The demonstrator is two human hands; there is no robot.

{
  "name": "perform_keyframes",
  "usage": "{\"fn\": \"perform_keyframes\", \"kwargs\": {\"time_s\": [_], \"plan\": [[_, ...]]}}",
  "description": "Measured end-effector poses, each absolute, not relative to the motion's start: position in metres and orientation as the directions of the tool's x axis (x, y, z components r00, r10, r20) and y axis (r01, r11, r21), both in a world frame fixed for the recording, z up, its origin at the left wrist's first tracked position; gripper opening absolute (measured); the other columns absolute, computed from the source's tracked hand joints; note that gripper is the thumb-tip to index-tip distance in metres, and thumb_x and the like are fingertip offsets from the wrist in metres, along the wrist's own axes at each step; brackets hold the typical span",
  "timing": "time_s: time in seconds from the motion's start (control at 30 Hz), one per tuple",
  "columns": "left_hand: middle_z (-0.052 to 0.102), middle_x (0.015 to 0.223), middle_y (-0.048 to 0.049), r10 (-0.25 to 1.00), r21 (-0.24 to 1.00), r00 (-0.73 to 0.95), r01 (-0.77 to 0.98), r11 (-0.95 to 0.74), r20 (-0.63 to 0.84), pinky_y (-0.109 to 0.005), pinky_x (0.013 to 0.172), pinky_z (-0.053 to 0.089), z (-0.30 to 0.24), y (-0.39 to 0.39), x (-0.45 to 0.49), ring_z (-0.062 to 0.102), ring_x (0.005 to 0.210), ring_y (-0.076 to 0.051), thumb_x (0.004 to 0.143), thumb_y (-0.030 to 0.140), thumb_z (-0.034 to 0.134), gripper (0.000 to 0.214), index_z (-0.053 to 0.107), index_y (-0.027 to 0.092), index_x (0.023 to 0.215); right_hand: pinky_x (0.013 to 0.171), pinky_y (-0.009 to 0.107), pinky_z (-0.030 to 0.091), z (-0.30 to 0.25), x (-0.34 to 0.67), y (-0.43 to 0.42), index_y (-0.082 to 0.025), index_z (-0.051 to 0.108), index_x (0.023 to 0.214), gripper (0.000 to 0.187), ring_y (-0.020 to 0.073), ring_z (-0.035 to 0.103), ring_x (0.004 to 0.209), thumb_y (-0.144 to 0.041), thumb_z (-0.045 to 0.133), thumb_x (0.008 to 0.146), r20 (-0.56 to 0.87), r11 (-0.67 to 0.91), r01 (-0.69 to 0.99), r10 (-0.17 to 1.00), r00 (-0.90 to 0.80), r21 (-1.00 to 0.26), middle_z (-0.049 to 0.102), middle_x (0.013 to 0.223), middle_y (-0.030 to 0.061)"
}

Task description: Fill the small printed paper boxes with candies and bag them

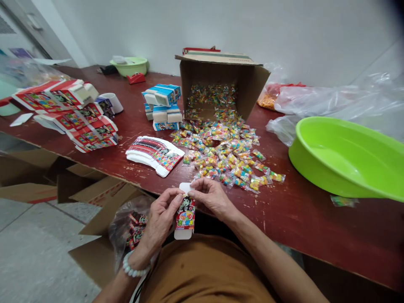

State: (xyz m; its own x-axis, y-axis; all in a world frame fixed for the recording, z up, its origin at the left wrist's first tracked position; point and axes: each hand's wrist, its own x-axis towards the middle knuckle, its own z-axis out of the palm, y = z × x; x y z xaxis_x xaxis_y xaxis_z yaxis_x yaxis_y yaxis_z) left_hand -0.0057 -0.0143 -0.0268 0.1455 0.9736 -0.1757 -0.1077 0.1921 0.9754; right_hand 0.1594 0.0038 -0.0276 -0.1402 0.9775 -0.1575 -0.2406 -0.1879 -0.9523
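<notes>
Brown shirt (202, 273) closest. Bench (259, 223): carton (258, 90) on its side, lime basin (318, 174) right, candy packets (225, 155) heaped at carton's mouth. Printed box (184, 216) by front edge, long axis pointing away from shirt; left grip (162, 212), right grip (212, 197) pinching far end.

I count two hands (161, 216) (213, 198) and one carton (185, 216) lower center, one lime tub (344, 160) far right. Candy packets (227, 158) mid-frame? Way too many lol.

held box (185, 219) before packets (221, 155) | carton (253, 90) behind packets | basin (298, 162) right
</notes>
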Motion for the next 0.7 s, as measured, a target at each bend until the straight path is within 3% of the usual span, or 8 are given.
{"fn": "perform_keyframes", "kwargs": {"time_s": [0.1,0.2,0.37,0.47,0.57,0.7], "plan": [[0.068,0.08,0.0011,0.983,0.983,0.114,-0.095,0.157,-0.146,-0.02,0.061,0.049,-0.028,-0.015,-0.004,0.06,0.068,-0.011,0.077,0.038,0.073,0.03,0.059,0.019,0.095,0.053,0.021,0.041,-0.028,0.16,0.004,-0.019,0.063,0.095,0.041,0.0089,0.051,0.055,-0.035,0.082,0.062,-0.152,-0.195,-0.25,0.972,-0.18,-0.949,0.06,0.067,-0.005],[0.064,0.071,0.0063,0.979,0.965,0.08,-0.169,0.198,-0.187,-0.019,0.057,0.048,-0.027,-0.019,-0.002,0.06,0.061,-0.01,0.075,0.038,0.075,0.041,0.048,0.024,0.103,0.054,0.022,0.042,-0.029,0.161,0.002,-0.016,0.066,0.077,0.026,0.0096,0.052,0.058,-0.039,0.076,0.072,-0.048,-0.076,-0.136,0.98,-0.195,-0.988,0.063,0.069,-0.0008],[0.067,0.08,0.0,0.829,0.79,0.347,-0.292,0.54,-0.438,-0.027,0.048,0.052,-0.021,-0.024,0.002,0.064,0.052,-0.015,0.086,0.055,0.057,0.046,0.048,0.024,0.118,0.06,0.025,0.047,-0.03,0.162,-0.004,-0.018,0.07,0.081,0.018,0.0119,0.058,0.064,-0.037,0.068,0.083,0.168,0.169,-0.002,0.974,-0.155,-0.986,0.066,0.077,0.002],[0.068,0.074,-0.0025,0.789,0.744,0.369,-0.293,0.6,-0.491,-0.027,0.041,0.049,-0.02,-0.022,0.004,0.063,0.045,-0.016,0.089,0.059,0.048,0.051,0.053,0.02,0.12,0.067,0.027,0.05,-0.026,0.163,-0.008,-0.019,0.069,0.081,0.018,0.0143,0.064,0.073,-0.035,0.063,0.087,0.214,0.24,0.085,0.947,-0.24,-0.967,0.071,0.088,0.0046],[0.069,0.071,-0.0026,0.789,0.742,0.345,-0.29,0.604,-0.508,-0.024,0.038,0.047,-0.019,-0.019,0.007,0.062,0.043,-0.015,0.089,0.06,0.048,0.051,0.056,0.02,0.119,0.062,0.025,0.051,-0.021,0.162,-0.007,-0.018,0.065,0.078,0.016,0.0121,0.064,0.066,-0.032,0.064,0.086,0.172,0.197,0.092,0.958,-0.23,-0.976,0.073,0.093,0.0049],[0.068,0.066,-0.003,0.808,0.779,0.296,-0.242,0.579,-0.509,-0.024,0.038,0.046,-0.017,-0.017,0.013,0.061,0.04,-0.015,0.086,0.066,0.045,0.058,0.061,0.015,0.106,0.045,0.02,0.045,-0.015,0.162,0.002,-0.017,0.065,0.086,0.013,0.0085,0.058,0.046,-0.03,0.065,0.082,-0.01,-0.007,0.013,0.964,-0.266,-1.0,0.07,0.073,0.0007]]}}
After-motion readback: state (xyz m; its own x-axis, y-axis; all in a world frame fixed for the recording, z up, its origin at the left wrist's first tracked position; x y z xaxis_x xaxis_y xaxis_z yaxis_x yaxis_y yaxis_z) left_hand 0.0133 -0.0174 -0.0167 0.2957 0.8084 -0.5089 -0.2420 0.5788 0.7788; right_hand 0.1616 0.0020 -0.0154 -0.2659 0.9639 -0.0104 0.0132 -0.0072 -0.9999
